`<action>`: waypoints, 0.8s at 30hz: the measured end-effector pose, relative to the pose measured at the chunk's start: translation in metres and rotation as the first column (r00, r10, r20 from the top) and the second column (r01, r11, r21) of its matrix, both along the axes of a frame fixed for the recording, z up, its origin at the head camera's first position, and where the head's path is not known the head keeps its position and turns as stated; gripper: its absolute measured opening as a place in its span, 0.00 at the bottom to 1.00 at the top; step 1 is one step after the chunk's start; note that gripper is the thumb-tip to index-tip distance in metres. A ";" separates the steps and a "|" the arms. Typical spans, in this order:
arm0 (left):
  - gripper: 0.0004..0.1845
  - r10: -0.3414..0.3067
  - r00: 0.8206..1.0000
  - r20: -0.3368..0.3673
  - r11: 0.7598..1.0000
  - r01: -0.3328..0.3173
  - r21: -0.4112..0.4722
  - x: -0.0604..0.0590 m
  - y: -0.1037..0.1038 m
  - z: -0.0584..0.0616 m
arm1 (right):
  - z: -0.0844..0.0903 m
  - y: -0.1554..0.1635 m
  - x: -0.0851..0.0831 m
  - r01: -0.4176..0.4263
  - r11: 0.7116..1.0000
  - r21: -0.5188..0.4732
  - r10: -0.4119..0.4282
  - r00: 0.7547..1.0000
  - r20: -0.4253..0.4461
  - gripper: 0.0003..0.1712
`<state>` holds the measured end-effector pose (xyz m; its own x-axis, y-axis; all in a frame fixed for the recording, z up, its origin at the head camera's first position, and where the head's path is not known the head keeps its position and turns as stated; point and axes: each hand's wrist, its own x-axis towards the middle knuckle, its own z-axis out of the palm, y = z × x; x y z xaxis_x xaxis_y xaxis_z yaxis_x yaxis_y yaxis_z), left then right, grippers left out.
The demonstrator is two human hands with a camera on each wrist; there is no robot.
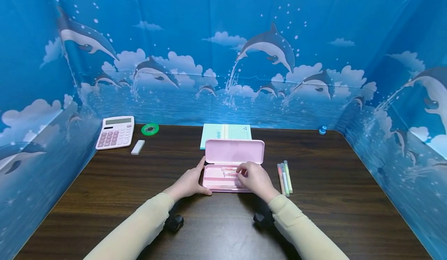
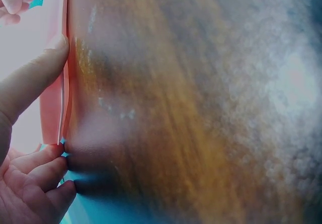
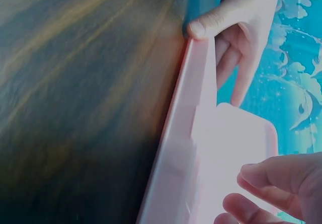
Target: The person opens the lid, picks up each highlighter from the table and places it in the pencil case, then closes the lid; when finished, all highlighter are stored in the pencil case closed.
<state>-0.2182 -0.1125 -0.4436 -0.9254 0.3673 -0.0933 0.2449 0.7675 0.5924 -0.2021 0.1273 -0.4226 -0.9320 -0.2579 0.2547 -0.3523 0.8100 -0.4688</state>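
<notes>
A pink pencil case point(image 1: 212, 183) lies with its lid point(image 1: 234, 151) raised, several slim pens point(image 1: 228, 172) inside. At its left end my left hand point(image 1: 188, 183) holds the case, thumb at the front edge and fingers around the side. The left wrist view shows that thumb point(image 2: 37, 75) pressed on the pink rim, with the other fingers point(image 2: 43, 171) bent at the corner. My right hand point(image 1: 256, 178) hovers over the right part of the tray, fingertips by the pen ends. In the right wrist view its fingers point(image 3: 274, 176) are loosely bent, with nothing visible between them.
Several pastel highlighters point(image 1: 285, 177) lie right of the case. A light-blue notebook point(image 1: 223, 131) sits behind the lid. A calculator point(image 1: 116, 132), white eraser point(image 1: 137, 147) and green tape roll point(image 1: 150, 129) are at back left, a small blue object point(image 1: 323, 130) at back right.
</notes>
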 end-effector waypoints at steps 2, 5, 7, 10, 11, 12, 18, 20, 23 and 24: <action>0.67 0.004 1.000 0.002 1.000 -0.004 0.000 0.000 0.000 0.000 | 0.001 0.005 0.000 0.012 1.000 -0.013 -0.012 1.000 0.007 0.02; 0.67 0.008 1.000 0.004 1.000 -0.008 -0.003 0.000 0.000 0.000 | 0.002 0.013 0.000 0.032 0.999 -0.030 -0.032 0.999 0.012 0.02; 0.66 0.008 1.000 0.006 1.000 -0.008 -0.004 -0.001 0.000 0.000 | 0.002 0.019 0.000 0.044 0.998 -0.036 -0.044 0.999 0.004 0.02; 0.66 0.007 1.000 0.010 1.000 -0.007 -0.006 -0.001 0.000 0.000 | 0.001 0.028 0.000 0.056 0.997 -0.049 -0.057 0.998 -0.014 0.02; 0.66 0.006 1.000 0.010 1.000 -0.006 -0.008 -0.001 0.000 0.000 | 0.001 0.032 0.000 0.063 0.997 -0.051 -0.063 0.998 -0.014 0.02; 0.66 0.005 1.000 0.011 1.000 -0.005 -0.007 -0.001 0.000 0.000 | 0.001 0.035 0.000 0.070 0.996 -0.053 -0.070 0.997 -0.011 0.02; 0.66 -0.008 1.000 -0.002 1.000 0.008 -0.008 0.000 0.000 0.001 | 0.000 0.059 0.001 0.132 0.990 -0.041 -0.130 0.991 0.040 0.05; 0.66 -0.011 1.000 -0.005 1.000 0.011 -0.008 0.000 0.000 0.001 | -0.001 0.067 0.002 0.152 0.988 -0.033 -0.151 0.987 0.053 0.06; 0.66 -0.006 1.000 0.001 1.000 0.006 -0.005 0.001 0.000 0.001 | -0.002 0.081 0.003 0.177 0.984 -0.026 -0.175 0.982 0.065 0.07; 0.66 -0.001 1.000 0.008 1.000 0.001 -0.002 0.000 0.000 0.001 | -0.002 0.085 0.003 0.184 0.983 -0.023 -0.182 0.981 0.068 0.07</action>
